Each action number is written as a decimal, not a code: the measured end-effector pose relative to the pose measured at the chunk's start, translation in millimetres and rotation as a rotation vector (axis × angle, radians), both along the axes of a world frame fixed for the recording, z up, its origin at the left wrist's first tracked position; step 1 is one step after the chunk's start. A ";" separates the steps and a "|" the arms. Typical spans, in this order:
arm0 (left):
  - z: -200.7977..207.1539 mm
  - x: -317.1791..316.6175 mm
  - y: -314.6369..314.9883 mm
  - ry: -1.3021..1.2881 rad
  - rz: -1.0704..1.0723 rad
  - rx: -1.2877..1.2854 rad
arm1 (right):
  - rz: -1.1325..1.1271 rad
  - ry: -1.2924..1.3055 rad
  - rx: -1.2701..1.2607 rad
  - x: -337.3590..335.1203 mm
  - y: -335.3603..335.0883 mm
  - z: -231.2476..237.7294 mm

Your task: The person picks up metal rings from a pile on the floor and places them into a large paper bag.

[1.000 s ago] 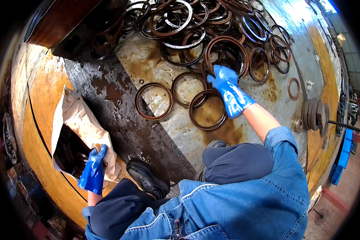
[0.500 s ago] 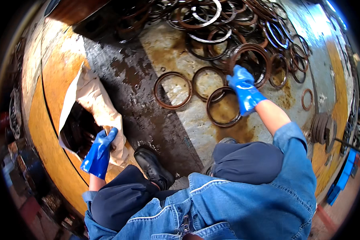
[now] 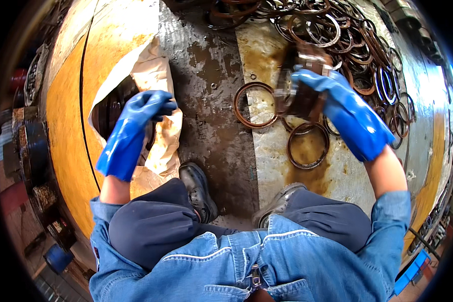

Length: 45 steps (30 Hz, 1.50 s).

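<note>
Loosely curled left hand [image 3: 146,106], right hand [image 3: 340,95] — clutching rings [image 3: 307,103]

My left grip [image 3: 145,113] and right grip [image 3: 342,98] wear glossy blue; the crumpled paper sack [image 3: 167,133] is blotchy tan, round rings [image 3: 237,106] reddish-brown to black.

Illumination is bright, with bluish-white glare on the grey surface [image 3: 422,83] at the right edge. Motion blur smears the rings [image 3: 307,93] held in the right hand [image 3: 345,105]. Fisheye distortion curves straight edges, and the corners fall to black.
</note>
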<state>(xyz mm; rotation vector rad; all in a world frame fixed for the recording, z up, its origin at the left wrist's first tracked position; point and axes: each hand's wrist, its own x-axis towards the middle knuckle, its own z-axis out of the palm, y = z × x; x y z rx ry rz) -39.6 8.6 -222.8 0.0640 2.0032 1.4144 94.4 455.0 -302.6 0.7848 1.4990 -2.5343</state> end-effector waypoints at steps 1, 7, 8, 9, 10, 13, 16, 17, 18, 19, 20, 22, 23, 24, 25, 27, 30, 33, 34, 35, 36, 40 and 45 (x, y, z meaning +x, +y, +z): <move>-3.3 3.9 1.4 -0.027 -0.039 -0.017 | 0.053 0.046 -0.069 -23.3 -35.6 -11.3; -52.0 12.2 -5.8 -0.168 0.095 0.187 | 0.496 0.100 -0.032 -84.4 -181.0 17.9; -58.5 10.8 -10.2 -0.183 0.107 0.279 | 0.531 0.117 -0.046 -85.1 -197.8 28.7; -62.8 9.6 -13.1 -0.204 0.116 0.365 | 0.564 0.135 -0.062 -86.0 -214.2 38.6; -58.3 9.0 -7.8 -0.205 0.140 0.378 | 0.564 0.195 -0.129 -88.6 -224.7 26.9; -81.6 5.7 -10.7 -0.253 0.160 0.397 | 0.520 0.205 -0.178 -93.6 -250.7 -11.2; -80.8 11.6 -1.9 -0.206 0.277 0.434 | 0.552 0.094 -0.047 -94.4 -255.1 -29.1; -78.0 11.9 -2.7 -0.267 0.333 0.488 | 0.577 0.076 -0.032 -95.0 -256.5 -29.7; -83.3 9.5 -8.1 -0.292 0.335 0.506 | 0.601 0.058 -0.008 -97.1 -257.4 -29.1; -93.8 7.0 -14.3 -0.317 0.334 0.525 | 0.629 0.083 -0.022 -97.3 -255.2 -27.6; -99.1 6.7 -14.0 -0.352 0.332 0.556 | 0.655 0.096 -0.024 -94.9 -249.9 -23.4; -95.3 11.1 2.4 -0.450 0.352 0.620 | 0.607 0.085 -0.017 -85.6 -242.1 -15.3; -85.5 13.0 8.0 -0.490 0.367 0.640 | 0.618 0.089 -0.007 -85.5 -242.2 -16.3; -86.8 14.7 9.7 -0.464 0.375 0.613 | 0.630 0.088 0.010 -84.7 -241.4 -17.9; -92.9 14.6 10.1 -0.440 0.324 0.589 | 0.643 0.086 0.028 -83.9 -240.6 -18.7; -95.9 11.0 10.0 -0.490 0.280 0.577 | 0.664 0.054 -0.007 -83.1 -236.5 -11.5; -94.9 11.9 14.7 -0.427 0.248 0.535 | 0.680 0.017 -0.015 -80.4 -229.2 -3.2; -102.7 11.1 14.4 -0.405 0.207 0.433 | 0.642 0.036 0.004 -74.6 -225.7 -10.9; -104.5 12.9 15.2 -0.391 0.207 0.449 | 0.638 0.010 -0.024 -75.6 -225.5 -10.6; -106.4 14.8 16.0 -0.376 0.207 0.465 | 0.633 -0.015 -0.053 -76.8 -224.8 -10.9; -107.7 14.9 17.3 -0.359 0.204 0.482 | 0.647 -0.063 0.042 -78.9 -224.0 -18.1; -117.4 17.8 19.0 -0.369 0.210 0.433 | 0.643 -0.038 0.071 -77.6 -219.0 -27.0; -117.1 7.6 17.3 -0.358 0.194 0.431 | 0.656 -0.037 0.040 -79.2 -216.1 -22.9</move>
